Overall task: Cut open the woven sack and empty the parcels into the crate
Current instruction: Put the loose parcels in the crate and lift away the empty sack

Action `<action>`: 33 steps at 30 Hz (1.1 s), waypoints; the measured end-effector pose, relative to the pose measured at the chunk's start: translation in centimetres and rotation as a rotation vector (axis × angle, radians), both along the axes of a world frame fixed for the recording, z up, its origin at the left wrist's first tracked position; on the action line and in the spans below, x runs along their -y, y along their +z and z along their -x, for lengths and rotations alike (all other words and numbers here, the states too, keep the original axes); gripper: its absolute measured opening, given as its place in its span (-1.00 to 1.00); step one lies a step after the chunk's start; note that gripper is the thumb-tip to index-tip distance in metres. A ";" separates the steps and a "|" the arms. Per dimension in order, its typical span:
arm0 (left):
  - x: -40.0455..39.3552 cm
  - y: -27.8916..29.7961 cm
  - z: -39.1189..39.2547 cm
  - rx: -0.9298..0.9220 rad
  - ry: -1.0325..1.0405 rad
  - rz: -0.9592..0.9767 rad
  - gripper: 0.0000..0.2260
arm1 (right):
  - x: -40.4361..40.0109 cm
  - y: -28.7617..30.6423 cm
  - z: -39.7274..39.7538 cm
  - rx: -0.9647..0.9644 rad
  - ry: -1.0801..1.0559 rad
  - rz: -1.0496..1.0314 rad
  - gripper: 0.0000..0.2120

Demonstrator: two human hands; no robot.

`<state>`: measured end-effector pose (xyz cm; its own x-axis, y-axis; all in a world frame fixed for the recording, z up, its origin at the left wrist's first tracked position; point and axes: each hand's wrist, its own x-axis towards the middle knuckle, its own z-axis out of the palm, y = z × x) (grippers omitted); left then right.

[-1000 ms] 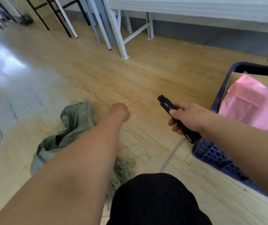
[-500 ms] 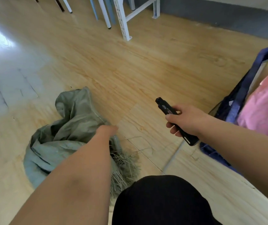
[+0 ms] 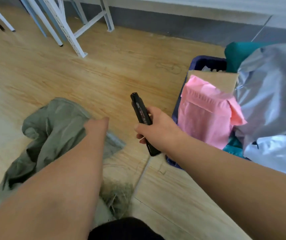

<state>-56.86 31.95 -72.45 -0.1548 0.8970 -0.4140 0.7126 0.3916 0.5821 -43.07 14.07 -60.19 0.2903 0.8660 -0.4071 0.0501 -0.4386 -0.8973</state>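
Note:
The grey-green woven sack [image 3: 52, 135] lies crumpled and limp on the wooden floor at the left, its frayed edge [image 3: 119, 196] near my knee. My left hand [image 3: 97, 124] reaches down into its folds and seems to grip the fabric; its fingers are hidden behind the wrist. My right hand [image 3: 157, 131] holds a black utility knife [image 3: 139, 110] upright, between the sack and the crate. The dark blue crate [image 3: 206, 62] stands at the right, filled with a pink parcel [image 3: 206, 111], a silver-grey parcel [image 3: 273, 101], a teal parcel [image 3: 239, 52] and a cardboard piece [image 3: 225, 80].
White metal frame legs [image 3: 66, 26] stand on the floor at the top left. A grey skirting [image 3: 173, 26] runs along the far wall. My dark-clad knee [image 3: 125, 229] shows at the bottom edge. Bare wooden floor [image 3: 104, 75] lies between the sack and the wall.
My left hand went down from above the floor into the sack, and the sack has shifted and been pulled up. The knife turned more upright. The view swung right onto the crate.

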 end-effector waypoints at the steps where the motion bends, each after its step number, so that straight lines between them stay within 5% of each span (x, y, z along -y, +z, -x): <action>1: 0.4 0.9 -2.0 0.028 -0.037 -0.081 -0.75 | 0.2 0.7 -0.7 -0.012 -0.035 -0.030 -0.58; 3: 1.9 2.5 -5.6 0.029 -0.099 -0.140 -0.86 | 0.9 2.0 -2.1 -0.097 -0.137 -0.074 -0.61; 7: 6.9 5.3 -10.0 -0.015 -0.109 -0.077 -0.57 | 2.6 4.6 -5.1 -0.148 -0.321 -0.081 -0.78; 12: 13.9 11.5 -10.8 -0.071 -0.072 -0.102 -0.70 | 5.7 8.3 -8.3 -0.338 -0.495 -0.004 -0.74; 22: 22.8 27.3 -6.2 -0.075 -0.022 0.136 -0.58 | 13.3 20.3 -10.8 -0.473 -0.664 0.205 -0.69; 28: 27.3 36.2 -5.6 -0.103 -0.039 0.070 -0.61 | 17.2 28.6 -11.8 -0.625 -0.737 0.203 -0.83; 33: 31.1 42.8 -6.6 -0.045 0.029 0.017 -0.63 | 20.8 35.6 -13.6 -0.669 -0.762 0.153 -0.75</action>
<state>-50.23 0.87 -29.64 -0.1994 0.8846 -0.4215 0.7263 0.4222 0.5424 -29.48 -6.71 -24.61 0.4147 0.4715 -0.7783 -0.7799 -0.2565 -0.5710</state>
